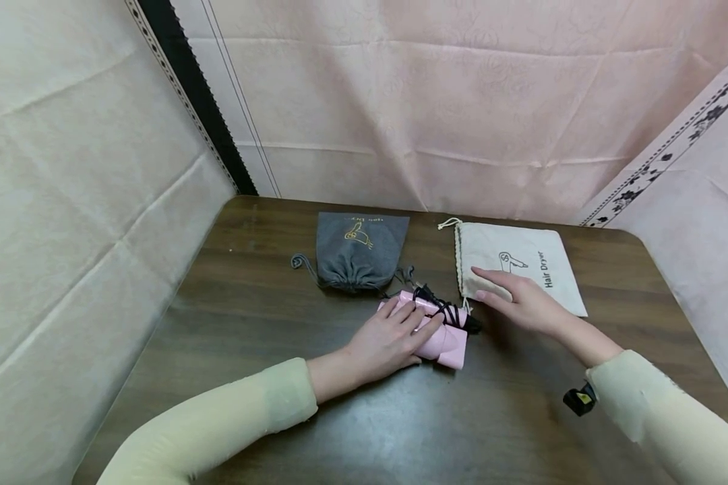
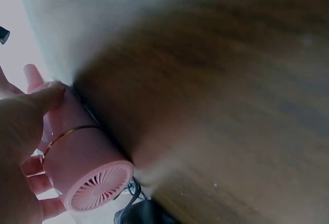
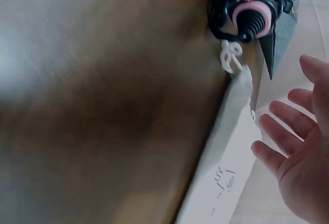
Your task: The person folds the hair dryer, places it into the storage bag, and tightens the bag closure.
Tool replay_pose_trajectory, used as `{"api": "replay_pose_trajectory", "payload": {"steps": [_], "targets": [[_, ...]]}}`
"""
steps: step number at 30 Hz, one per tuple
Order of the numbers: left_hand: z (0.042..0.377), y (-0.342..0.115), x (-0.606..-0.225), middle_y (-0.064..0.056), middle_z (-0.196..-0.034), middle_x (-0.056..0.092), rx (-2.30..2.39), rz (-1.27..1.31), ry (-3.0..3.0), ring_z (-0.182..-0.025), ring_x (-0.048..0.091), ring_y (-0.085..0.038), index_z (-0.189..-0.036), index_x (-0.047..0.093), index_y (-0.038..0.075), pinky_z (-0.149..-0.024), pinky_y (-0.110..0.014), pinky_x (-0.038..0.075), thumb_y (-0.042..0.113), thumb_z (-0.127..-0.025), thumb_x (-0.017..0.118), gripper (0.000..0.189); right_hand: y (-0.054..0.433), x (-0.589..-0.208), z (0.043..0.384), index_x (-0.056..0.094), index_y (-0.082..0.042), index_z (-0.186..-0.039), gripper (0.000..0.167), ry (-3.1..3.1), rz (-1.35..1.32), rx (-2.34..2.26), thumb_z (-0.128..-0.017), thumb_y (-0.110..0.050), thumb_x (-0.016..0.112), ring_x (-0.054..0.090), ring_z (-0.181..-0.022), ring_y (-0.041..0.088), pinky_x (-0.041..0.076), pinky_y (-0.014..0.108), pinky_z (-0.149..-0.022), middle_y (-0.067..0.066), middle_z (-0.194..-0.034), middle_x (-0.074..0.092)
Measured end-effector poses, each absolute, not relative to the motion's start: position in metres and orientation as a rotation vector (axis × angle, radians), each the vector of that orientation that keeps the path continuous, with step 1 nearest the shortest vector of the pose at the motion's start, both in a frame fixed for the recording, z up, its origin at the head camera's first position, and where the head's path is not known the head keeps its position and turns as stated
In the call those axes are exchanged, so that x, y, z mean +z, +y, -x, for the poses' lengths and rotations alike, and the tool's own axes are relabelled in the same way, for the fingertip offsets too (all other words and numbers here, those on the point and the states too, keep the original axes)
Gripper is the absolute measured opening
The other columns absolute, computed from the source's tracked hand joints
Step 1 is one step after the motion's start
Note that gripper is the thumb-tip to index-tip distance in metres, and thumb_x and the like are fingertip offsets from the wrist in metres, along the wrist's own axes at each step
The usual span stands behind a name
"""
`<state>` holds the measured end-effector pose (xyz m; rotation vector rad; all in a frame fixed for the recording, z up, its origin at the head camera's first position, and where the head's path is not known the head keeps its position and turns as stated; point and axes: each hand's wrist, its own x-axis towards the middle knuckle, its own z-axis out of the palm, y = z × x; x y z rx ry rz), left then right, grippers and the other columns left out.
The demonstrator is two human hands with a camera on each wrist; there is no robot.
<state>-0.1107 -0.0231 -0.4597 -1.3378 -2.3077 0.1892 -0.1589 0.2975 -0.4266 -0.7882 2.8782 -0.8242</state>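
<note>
A pink hair dryer [image 1: 443, 345] lies on the table near its middle, a black cord [image 1: 439, 306] wound about its handle. Over its body my left hand [image 1: 391, 339] grips it, thumb on one side and fingers on the other; the round slotted end [image 2: 100, 187] faces the left wrist camera. My right hand [image 1: 528, 303] hovers at the near left part of a white drawstring bag [image 1: 552, 246] printed "Hair Dryer". Its fingers [image 3: 285, 136] are spread and relaxed, holding nothing. Whether they touch the bag is unclear.
A dark grey drawstring bag [image 1: 360, 249] with a gold dryer print lies at the back, just left of the white one. Brown wood forms the tabletop [image 1: 249, 323]. Pale cloth [image 1: 461, 101] hangs behind it and at both sides. A black device [image 1: 580, 399] sits at the right wrist.
</note>
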Motion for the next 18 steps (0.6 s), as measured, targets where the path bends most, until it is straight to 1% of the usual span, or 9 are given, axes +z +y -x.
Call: {"api": "replay_pose_trajectory", "payload": {"steps": [3, 8, 13, 16, 18], "targets": [[0.111, -0.028, -0.451, -0.007, -0.147, 0.062, 0.194, 1.380, -2.373, -0.137, 0.058, -0.027, -0.160, 0.049, 0.018, -0.117, -0.048, 0.045, 0.067, -0.090, 0.074, 0.089, 0.299, -0.420, 0.166, 0.056, 0.001, -0.152, 0.049, 2.901, 0.809, -0.763, -0.109, -0.022, 0.063, 0.058, -0.138, 0.042, 0.044, 0.063, -0.113, 0.020, -0.151, 0.061], [0.116, -0.046, -0.437, -0.009, -0.155, 0.057, 0.139, 1.435, -2.426, -0.144, 0.054, -0.027, -0.162, 0.047, 0.019, -0.123, -0.049, 0.039, 0.067, -0.093, 0.071, 0.088, 0.297, -0.409, 0.182, 0.058, 0.001, -0.151, 0.051, 2.925, 0.792, -0.638, -0.109, -0.026, 0.064, 0.064, -0.128, 0.045, 0.048, 0.065, -0.108, 0.025, -0.141, 0.066], [0.123, -0.067, -0.431, -0.008, -0.159, 0.054, 0.071, 1.486, -2.479, -0.151, 0.046, -0.025, -0.163, 0.045, 0.018, -0.126, -0.049, 0.035, 0.064, -0.097, 0.068, 0.084, 0.289, -0.400, 0.200, 0.059, 0.000, -0.150, 0.053, 2.923, 0.733, -0.421, -0.110, -0.034, 0.062, 0.065, -0.125, 0.046, 0.049, 0.065, -0.106, 0.027, -0.139, 0.066], [0.128, -0.079, -0.432, -0.010, -0.162, 0.051, 0.013, 1.536, -2.501, -0.153, 0.044, -0.026, -0.164, 0.044, 0.017, -0.126, -0.048, 0.035, 0.061, -0.098, 0.069, 0.083, 0.283, -0.399, 0.211, 0.063, 0.001, -0.145, 0.052, 2.917, 0.711, -0.308, -0.110, -0.037, 0.061, 0.068, -0.121, 0.044, 0.052, 0.064, -0.103, 0.026, -0.135, 0.069], [0.131, -0.085, -0.433, -0.011, -0.163, 0.050, -0.030, 1.568, -2.517, -0.153, 0.043, -0.027, -0.164, 0.043, 0.017, -0.126, -0.047, 0.034, 0.060, -0.097, 0.071, 0.085, 0.279, -0.399, 0.218, 0.067, 0.003, -0.139, 0.050, 2.918, 0.720, -0.250, -0.109, -0.037, 0.061, 0.070, -0.116, 0.043, 0.054, 0.063, -0.100, 0.025, -0.129, 0.072]]}}
